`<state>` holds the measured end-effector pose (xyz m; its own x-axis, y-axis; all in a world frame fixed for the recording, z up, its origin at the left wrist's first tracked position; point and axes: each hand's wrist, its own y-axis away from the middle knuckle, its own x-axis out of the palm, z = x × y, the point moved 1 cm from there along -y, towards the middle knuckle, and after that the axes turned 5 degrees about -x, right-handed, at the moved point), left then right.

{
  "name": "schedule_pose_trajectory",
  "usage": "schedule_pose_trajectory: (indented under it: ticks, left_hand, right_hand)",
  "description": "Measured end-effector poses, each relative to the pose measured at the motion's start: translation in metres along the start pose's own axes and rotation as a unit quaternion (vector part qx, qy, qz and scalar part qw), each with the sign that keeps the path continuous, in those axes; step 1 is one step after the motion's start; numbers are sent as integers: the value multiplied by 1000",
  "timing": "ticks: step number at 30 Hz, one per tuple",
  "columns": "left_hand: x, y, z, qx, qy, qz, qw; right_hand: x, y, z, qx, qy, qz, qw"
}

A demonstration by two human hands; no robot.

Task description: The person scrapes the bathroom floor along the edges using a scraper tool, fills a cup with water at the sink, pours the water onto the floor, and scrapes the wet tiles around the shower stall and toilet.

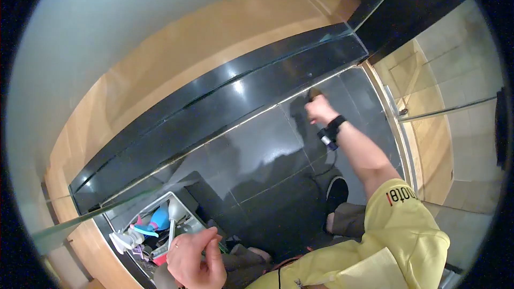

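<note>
Low over the dark floor tiles (267,152), my right hand (320,109) is closed round a small brownish object (314,94) near the light joint at the foot of the black ledge (235,96). What the object is cannot be made out. A dark wristband (335,124) is on that wrist. Just below it lies a small black and white item (327,139) with a cord. My left hand (196,259) is raised at the bottom, fingers curled with thumb and fingertip apart, holding nothing visible. Beside it is a grey bin (182,203) of bottles and tools.
A blue spray bottle (159,219) and white bottles stick out of the bin. A glass panel edge (134,200) crosses above the bin at left. Another glass edge (450,109) and a door frame (393,123) are at right. My shoe (337,195) rests on the tiles.
</note>
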<state>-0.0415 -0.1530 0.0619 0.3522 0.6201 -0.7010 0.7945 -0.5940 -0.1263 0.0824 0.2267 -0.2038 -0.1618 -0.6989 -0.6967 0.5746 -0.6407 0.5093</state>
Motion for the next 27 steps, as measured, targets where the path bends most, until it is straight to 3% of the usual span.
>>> schedule_pose_trajectory:
  ticks: [2,4,7,10,13,16,17,19,23,24,26,27]
  left_hand:
    - [-7,-9,-7,79,6,35,996]
    - [-8,-12,-4,89,0,33,996]
    - [-7,-16,-3,84,-2,26,996]
    - [-2,-10,0,68,-2,24,997]
    - [1,-10,0,53,-8,27,998]
    - [0,-13,0,46,-8,27,999]
    - [-1,-13,1,50,-6,24,998]
    - [-5,-12,2,58,-5,14,998]
    - [-18,-6,5,64,11,-33,997]
    - [-22,-5,5,57,9,-35,998]
    - [-31,-4,5,30,29,-61,997]
    - [-35,-5,8,61,29,-68,995]
  right_hand:
    - [34,11,27,113,-181,-31,976]
    - [22,36,58,129,-130,31,983]
    - [5,-9,-27,-97,-30,49,994]
    - [-17,-26,-37,112,-156,-1,981]
    - [38,4,20,24,-114,16,993]
    - [61,54,75,23,-155,106,982]
    - [69,53,74,-30,-104,94,990]
    - [59,50,66,-38,-110,49,992]
    - [25,23,38,77,-100,-36,991]
    - [30,16,31,105,-149,-69,981]
    - [70,10,44,70,-236,-67,967]
    - [95,12,62,67,-204,-41,976]
